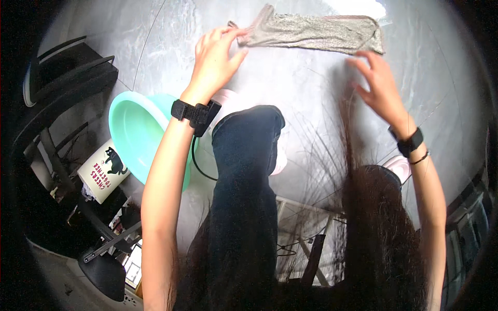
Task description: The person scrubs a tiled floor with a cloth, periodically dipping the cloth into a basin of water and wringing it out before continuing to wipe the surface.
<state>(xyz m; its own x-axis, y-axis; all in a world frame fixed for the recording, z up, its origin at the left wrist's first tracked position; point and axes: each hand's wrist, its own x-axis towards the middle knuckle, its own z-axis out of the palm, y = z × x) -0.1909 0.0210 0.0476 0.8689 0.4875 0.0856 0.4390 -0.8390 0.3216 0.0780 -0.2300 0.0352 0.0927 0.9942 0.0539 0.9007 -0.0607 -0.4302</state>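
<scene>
A wrinkled grey cloth point(316, 33), laid out in a long folded strip, lies on the grey marbled floor point(306, 78) at the far side. One narrow end of it sticks up at the left. My left hand point(215, 59) reaches to that left end; its fingertips are at the cloth and the thumb stands apart from them. Just below the cloth's right corner is my right hand point(381, 88), fingers spread and slightly blurred. Its fingertips come close to the edge, and I cannot tell whether they touch. Neither hand grips anything.
Left of my legs a mint-green basin point(129, 122) stands tilted, partly behind my left forearm. Beside it is a cream bin point(101, 173) with a black cat picture. Black chair-like furniture point(67, 83) fills the far left. My dark trouser legs point(244, 150) and hanging hair cover the lower middle.
</scene>
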